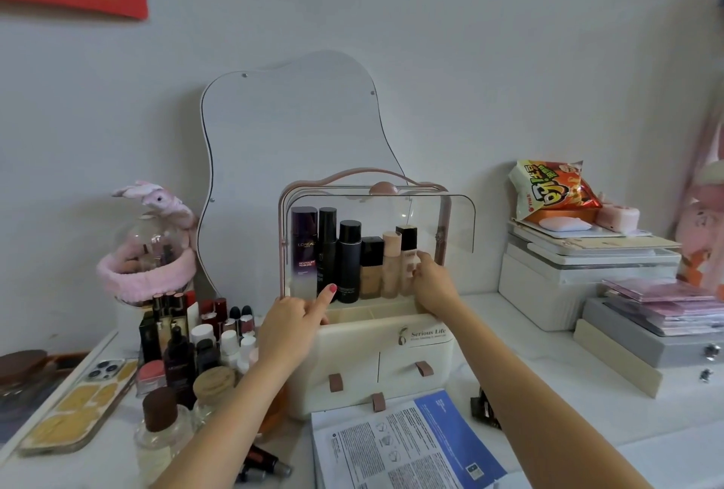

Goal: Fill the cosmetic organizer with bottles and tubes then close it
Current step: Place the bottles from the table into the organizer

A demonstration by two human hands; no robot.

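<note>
Organizer (pixel 386 355) sits center on white desk (pixel 568 383), clear lid (pixel 442 214) up/part open, 6 bottles in a row inside: purple bottle (pixel 303 249) far left, then black ones, beige bottle (pixel 391 265) and clear one toward right. Left of it: crowd of loose bottles (pixel 196 351), lipsticks, phone (pixel 74 406) near left edge, glass dome w/ pink headband (pixel 147 281). Mirror (pixel 290 143) behind, leaning on wall. Near side: leaflet (pixel 399 445) just in front of the drawers. Right: white boxes (pixel 580 277), snack bag (pixel 552 191) on top, pink booklets (pixel 662 304) stacked.

L hand (pixel 292 326) at organizer's front-left rim, index finger straight, pointing up at lid's lower edge, other fingers curled, holds nothing I can see. R hand (pixel 433 285) reaches in at right end of row, fingers curled at the last bottle (pixel 409 253); true grip vs touch – can't tell. Both forearms come in from near edge.
</note>
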